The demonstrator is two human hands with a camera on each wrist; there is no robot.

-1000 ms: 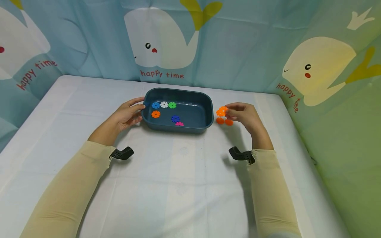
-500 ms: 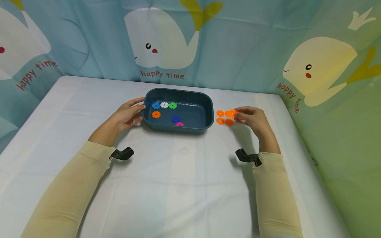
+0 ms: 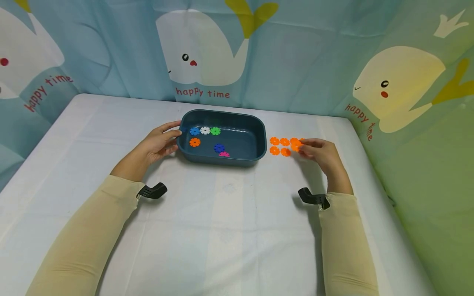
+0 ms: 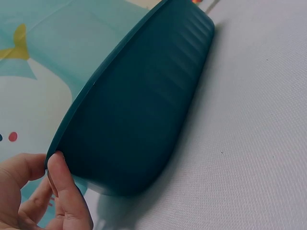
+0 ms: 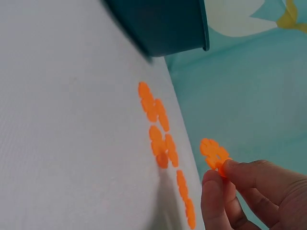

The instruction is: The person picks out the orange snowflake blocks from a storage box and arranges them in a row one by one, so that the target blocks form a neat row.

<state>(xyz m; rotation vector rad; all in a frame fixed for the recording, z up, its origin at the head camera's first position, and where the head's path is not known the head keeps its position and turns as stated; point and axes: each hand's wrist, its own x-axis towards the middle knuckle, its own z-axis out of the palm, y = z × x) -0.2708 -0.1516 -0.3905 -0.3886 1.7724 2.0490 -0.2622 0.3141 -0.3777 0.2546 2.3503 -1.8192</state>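
Observation:
My left hand (image 3: 159,142) grips the left end of a dark teal plastic basin (image 3: 237,162); in the left wrist view thumb and fingers pinch the rim of its wall (image 4: 129,105). To the right of the basin, my right hand (image 3: 322,154) pinches an orange flower-shaped disc (image 5: 213,152) between thumb and fingertips, above the table. Several more orange discs (image 3: 274,151) lie in two rows on the cloth, between that hand and the basin. The held disc (image 3: 296,146) overlaps the right end of these rows in the head view.
Inside the basin lie a light blue disc (image 3: 194,131), a white disc (image 3: 205,130), a green disc (image 3: 215,131), an orange disc (image 3: 194,142), a dark blue disc (image 3: 219,148) and a pink disc (image 3: 224,154). A whale-print curtain (image 3: 296,61) hangs behind the white-covered table (image 3: 222,230).
My right hand has moved right and slightly nearer along the orange discs, a disc still in its fingertips. More of the back row now shows. The left hand and basin have stayed put.

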